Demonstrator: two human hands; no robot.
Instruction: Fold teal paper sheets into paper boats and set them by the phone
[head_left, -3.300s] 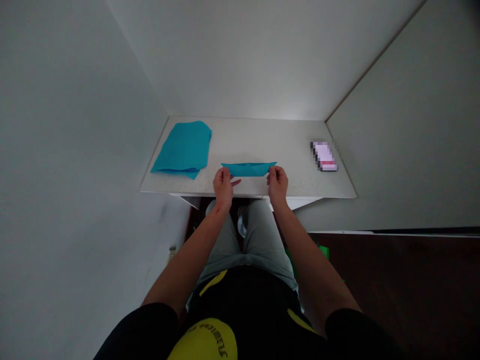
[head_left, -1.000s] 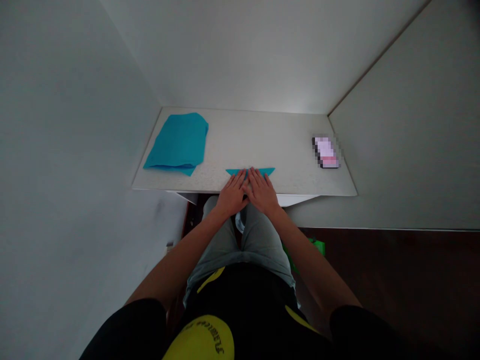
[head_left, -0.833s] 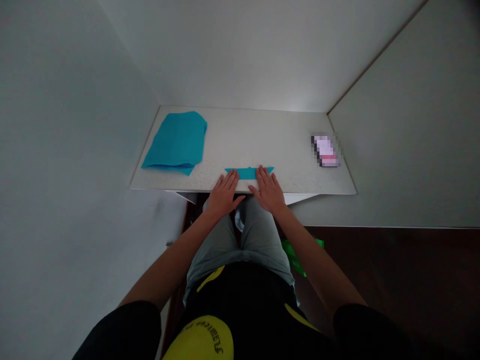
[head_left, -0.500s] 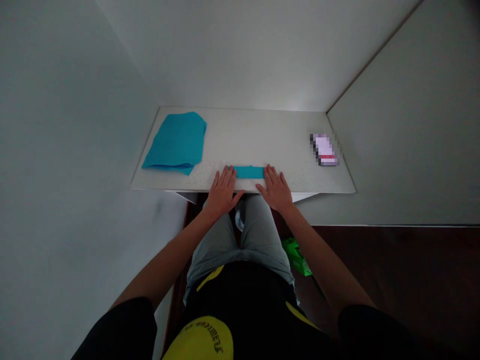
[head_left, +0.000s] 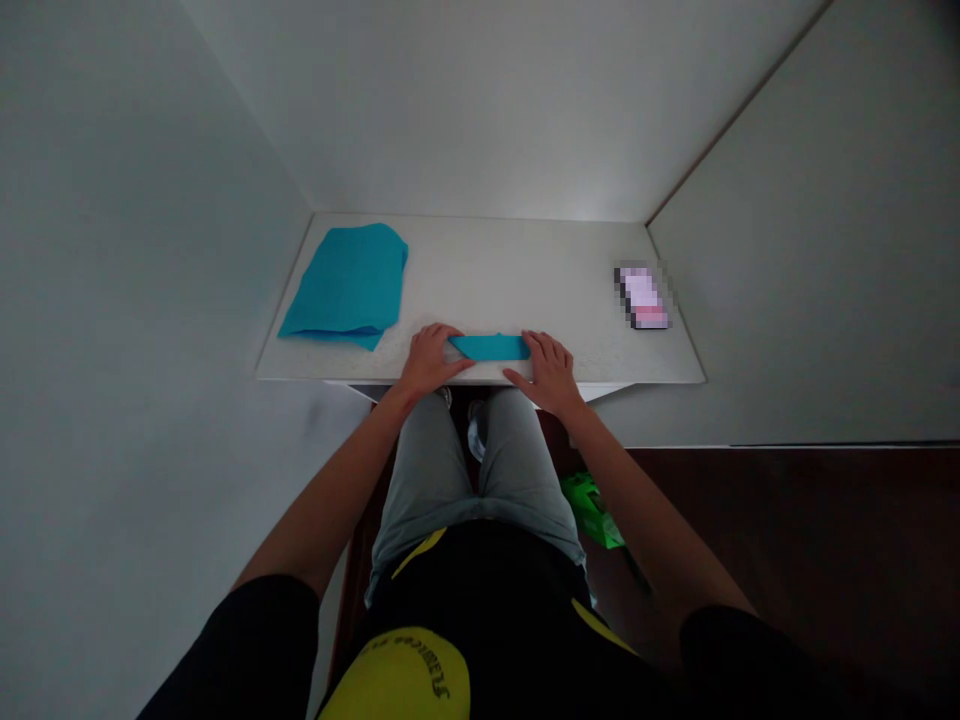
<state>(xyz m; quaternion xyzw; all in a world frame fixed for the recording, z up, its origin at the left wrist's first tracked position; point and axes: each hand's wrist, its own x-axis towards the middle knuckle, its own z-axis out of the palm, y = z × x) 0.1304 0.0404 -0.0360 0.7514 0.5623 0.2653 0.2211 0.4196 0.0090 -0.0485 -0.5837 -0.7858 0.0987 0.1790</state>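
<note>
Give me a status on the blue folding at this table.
Done: one blue sheet is folded into a narrow flat strip on the white table. In hand: the left hand and right hand lie flat against its two ends. Left: a larger, unfolded-looking blue piece lies at the table's left, touched by neither hand.

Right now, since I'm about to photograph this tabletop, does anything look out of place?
The loose teal sheet at the left end of the tabletop looks odd: bunched and slanted, with uneven edges, unlike the neat folded strip between the left hand and right hand.
</note>
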